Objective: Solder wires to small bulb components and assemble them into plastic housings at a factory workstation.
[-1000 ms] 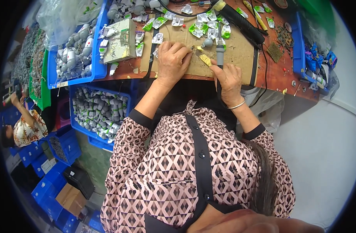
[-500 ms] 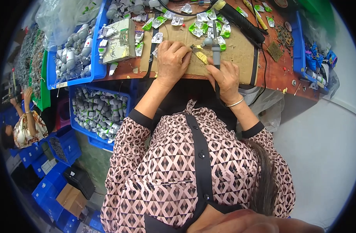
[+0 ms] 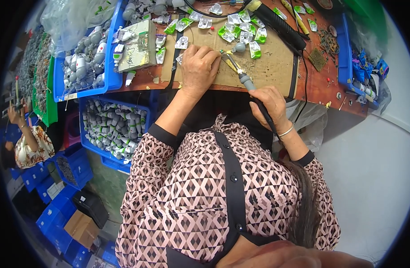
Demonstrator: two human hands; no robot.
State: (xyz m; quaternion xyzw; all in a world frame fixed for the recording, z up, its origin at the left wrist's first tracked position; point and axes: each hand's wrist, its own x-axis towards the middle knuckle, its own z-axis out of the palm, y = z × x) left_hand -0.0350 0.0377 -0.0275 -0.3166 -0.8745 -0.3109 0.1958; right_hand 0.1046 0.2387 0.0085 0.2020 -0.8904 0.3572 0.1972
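Note:
My right hand (image 3: pixel 270 103) is wrapped around the grey handle of a soldering iron (image 3: pixel 246 81). The iron's tip points up and left, to a spot beside the fingertips of my left hand (image 3: pixel 197 69). Those left fingers are pinched together over the cardboard mat (image 3: pixel 267 73); a tiny greenish part shows at their tips, too small to name. Under the iron lies a narrow yellow strip (image 3: pixel 231 65). A round grey part (image 3: pixel 239 47) sits just beyond the tip, near several white and green plastic shells (image 3: pixel 255 50).
A white block-like box (image 3: pixel 135 47) stands left of the mat, beside a blue bin (image 3: pixel 88 91) of grey and white parts. Another blue bin (image 3: pixel 115 127) sits lower. A thick black tool handle (image 3: pixel 276 24) with cord lies at upper right. A co-worker (image 3: pixel 35 143) is at far left.
The soldering iron has swung from upright to slanting, its tip now by my left fingertips. My right hand has moved right and toward me. My left hand has barely moved.

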